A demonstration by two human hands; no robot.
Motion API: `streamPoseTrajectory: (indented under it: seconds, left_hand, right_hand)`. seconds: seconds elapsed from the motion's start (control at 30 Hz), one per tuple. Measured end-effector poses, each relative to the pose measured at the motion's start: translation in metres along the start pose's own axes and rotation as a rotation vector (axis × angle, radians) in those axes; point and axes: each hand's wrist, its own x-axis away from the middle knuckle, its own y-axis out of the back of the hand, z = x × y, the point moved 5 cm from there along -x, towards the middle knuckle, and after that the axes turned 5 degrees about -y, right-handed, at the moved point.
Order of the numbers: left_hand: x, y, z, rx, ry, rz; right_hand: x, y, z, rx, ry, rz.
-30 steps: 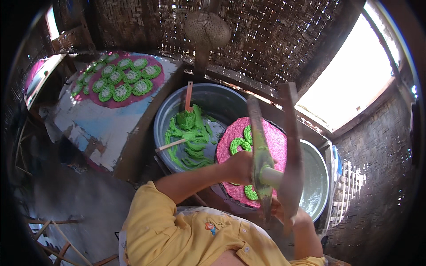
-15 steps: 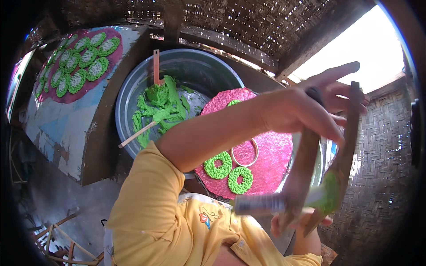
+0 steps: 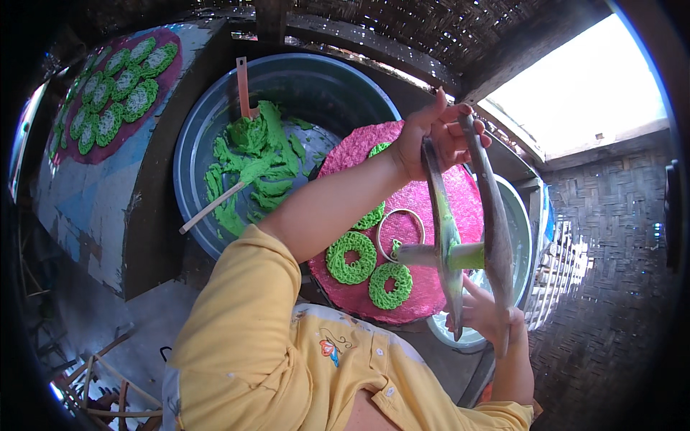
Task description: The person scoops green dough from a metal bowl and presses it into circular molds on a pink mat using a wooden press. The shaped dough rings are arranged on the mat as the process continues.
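A dough press (image 3: 466,256) with two long wooden bars and a tube between them is held over the pink round mat (image 3: 449,215). My left hand (image 3: 435,136) is closed around the far ends of its bars, and my right hand (image 3: 485,312) grips their near ends. Green dough shows at the tube between the bars. The tube's tip is over the edge of a thin pale ring (image 3: 422,230), with a bit of green dough beside it. A green lacy dough ring (image 3: 338,257) and a second dough ring (image 3: 381,296) lie near it; others are partly hidden by my left arm.
At the far left of the mat, a large grey-blue basin (image 3: 188,154) holds green dough (image 3: 269,161), a pink-handled spatula (image 3: 243,86) and a pale stick (image 3: 212,207). Dough rounds (image 3: 108,123) lie on a pink sheet at left. A pale green tub (image 3: 523,215) stands beneath the mat's right side.
The press has moved left and up over the mat, its tube tip now at the pale ring. Both hands moved with it, the left one closing round the bar ends.
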Motion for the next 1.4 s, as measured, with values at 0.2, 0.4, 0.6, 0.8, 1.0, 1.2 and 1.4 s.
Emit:
streamPoseTrajectory:
  seconds: [0.2, 0.4, 0.6, 0.8, 1.0, 1.2, 1.4]
  left_hand:
    - [0.002, -0.003, -0.033, -0.059, -0.003, 0.090]
    - [-0.014, -0.005, -0.055, -0.159, -0.047, 0.145]
    - [-0.016, 0.004, -0.032, -0.080, -0.043, 0.101]
    - [0.006, 0.011, -0.016, -0.078, -0.028, -0.006]
    - [0.017, -0.019, -0.029, -0.106, -0.023, -0.032]
    - [0.012, -0.061, -0.059, -0.153, 0.000, -0.063]
    - [0.133, -0.140, -0.030, -1.218, 0.490, -0.021]
  right_hand:
    - [-0.019, 0.006, 0.000, 0.041, 0.072, -0.044]
    - [-0.025, 0.020, 0.016, 0.113, 0.125, -0.302]
    - [-0.007, 0.008, 0.031, 0.159, 0.151, -0.452]
    - [0.001, 0.001, 0.021, 0.196, 0.059, -0.476]
    - [-0.005, -0.010, 0.010, 0.142, 0.066, -0.369]
    - [-0.007, -0.025, 0.009, 0.079, 0.376, -0.259]
    - [0.010, -0.084, -0.015, 0.135, 0.552, -0.255]
